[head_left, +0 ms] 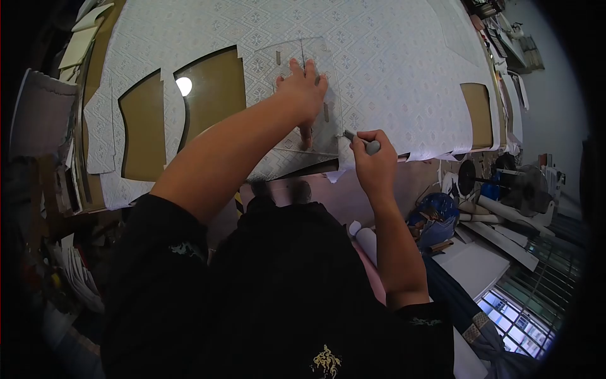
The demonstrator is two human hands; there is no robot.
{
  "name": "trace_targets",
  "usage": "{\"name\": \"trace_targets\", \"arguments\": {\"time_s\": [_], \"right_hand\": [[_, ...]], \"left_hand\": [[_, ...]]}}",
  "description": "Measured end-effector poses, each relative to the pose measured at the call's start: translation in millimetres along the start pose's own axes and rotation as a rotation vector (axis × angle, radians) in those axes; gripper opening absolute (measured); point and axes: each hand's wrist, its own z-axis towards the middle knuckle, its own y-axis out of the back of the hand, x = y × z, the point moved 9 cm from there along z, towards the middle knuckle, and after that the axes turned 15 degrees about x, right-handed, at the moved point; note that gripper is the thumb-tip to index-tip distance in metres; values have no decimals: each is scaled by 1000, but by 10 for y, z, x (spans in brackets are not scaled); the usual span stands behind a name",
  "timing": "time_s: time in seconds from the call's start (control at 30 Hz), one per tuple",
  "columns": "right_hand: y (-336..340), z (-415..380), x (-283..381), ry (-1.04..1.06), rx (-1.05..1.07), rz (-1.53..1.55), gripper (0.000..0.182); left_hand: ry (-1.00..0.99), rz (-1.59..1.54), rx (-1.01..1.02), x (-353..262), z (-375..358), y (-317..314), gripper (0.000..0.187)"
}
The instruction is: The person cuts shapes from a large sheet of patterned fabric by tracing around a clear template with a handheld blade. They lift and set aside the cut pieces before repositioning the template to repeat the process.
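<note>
Light patterned fabric is spread over the table. On it lies a clear, see-through template with a dark line near its top. My left hand presses flat on the template, its fingers spread. At the template's lower right edge, my right hand is closed around a grey-handled tool, whose tip touches the fabric beside the edge. The exact kind of tool is hard to make out. A dark gap shows below the template's lower edge.
Cut-out openings left of the template show the brown tabletop; another opening is at the far right. Papers lie at the left edge. A fan, a blue bag and rolls stand lower right.
</note>
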Motion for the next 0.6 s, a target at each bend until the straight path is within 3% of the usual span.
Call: {"name": "trace_targets", "arguments": {"time_s": [0.27, 0.33, 0.4, 0.6], "right_hand": [[-37, -82, 74, -111, 5, -118, 15], [-48, -163, -9, 46, -132, 18, 15], [-66, 35, -48, 80, -132, 12, 17], [-123, 976, 184, 124, -109, -40, 19]], "left_hand": [[2, 11, 54, -34, 23, -18, 165], [20, 5, 72, 7, 42, 8, 167], [-17, 10, 90, -37, 50, -15, 157], [0, 16, 19, -38, 92, -7, 161]]}}
